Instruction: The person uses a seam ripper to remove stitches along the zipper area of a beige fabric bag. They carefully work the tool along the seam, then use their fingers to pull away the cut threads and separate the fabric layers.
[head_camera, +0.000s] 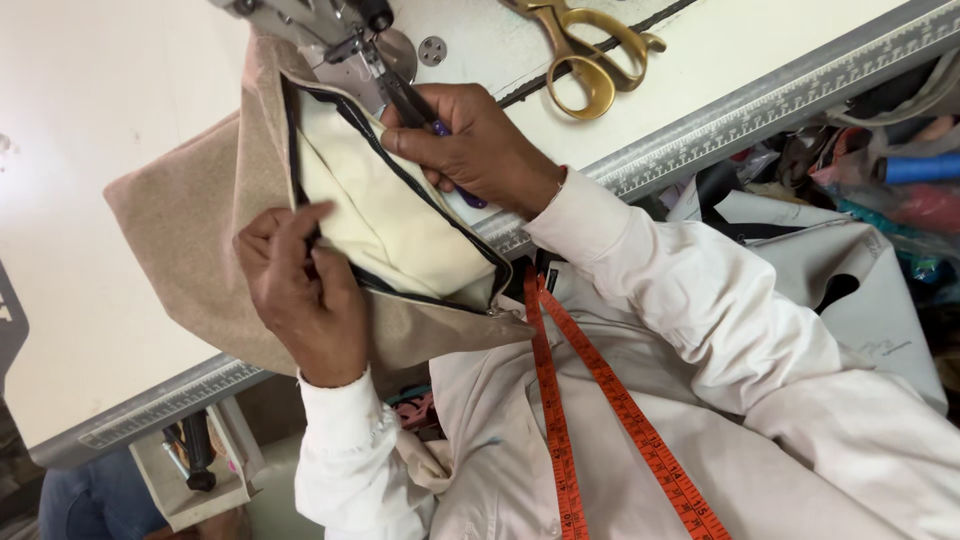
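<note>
1. Right now the tan fabric piece (200, 230), with its cream lining (390, 215) and dark zipper, is lying on the counter (80, 100) under the sewing machine foot (365, 45).
2. The left hand (305, 290) is pinching the zipper edge; the right hand (470, 145) is gripping a purple-handled tool (455, 190).
3. Judging by this, seam work is underway; the next move needs careful alignment.
4. The tool's tip is hiding behind the fingers.

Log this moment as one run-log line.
left hand: pinches zipper edge | right hand: holds purple-handled tool at presser foot | beige fabric | scissors: idle
</note>
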